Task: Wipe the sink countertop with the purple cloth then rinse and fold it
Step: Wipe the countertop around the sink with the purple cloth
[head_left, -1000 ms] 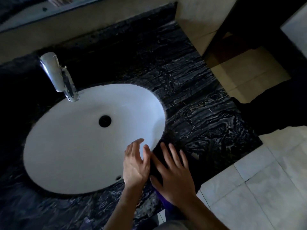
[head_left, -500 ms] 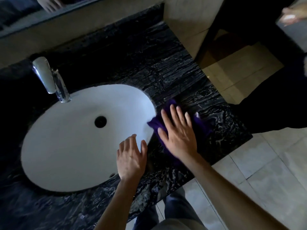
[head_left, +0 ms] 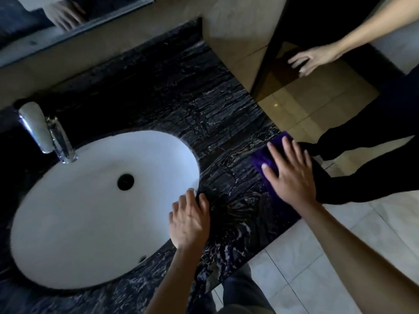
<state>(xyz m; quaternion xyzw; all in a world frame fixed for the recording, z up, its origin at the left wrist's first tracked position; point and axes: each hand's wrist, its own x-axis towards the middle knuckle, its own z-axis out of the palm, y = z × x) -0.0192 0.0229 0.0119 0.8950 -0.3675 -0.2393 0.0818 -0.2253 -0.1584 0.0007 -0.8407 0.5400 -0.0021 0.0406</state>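
Right hand [head_left: 291, 175] presses flat on the crumpled purple cloth [head_left: 264, 158] at the black marble countertop's [head_left: 215, 123] edge; left hand [head_left: 189, 219] rests open, holding nothing. Push further and it slips off.

A chrome faucet [head_left: 46, 132] is mounted behind the white oval basin [head_left: 90, 214], whose dark drain hole [head_left: 125, 181] is seen near its middle. Pale floor tiles [head_left: 313, 264] are laid at the right, and a mirror [head_left: 45, 21] is fixed above.

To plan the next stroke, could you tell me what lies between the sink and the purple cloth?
In the head view, only bare countertop separates the sink from the purple cloth.
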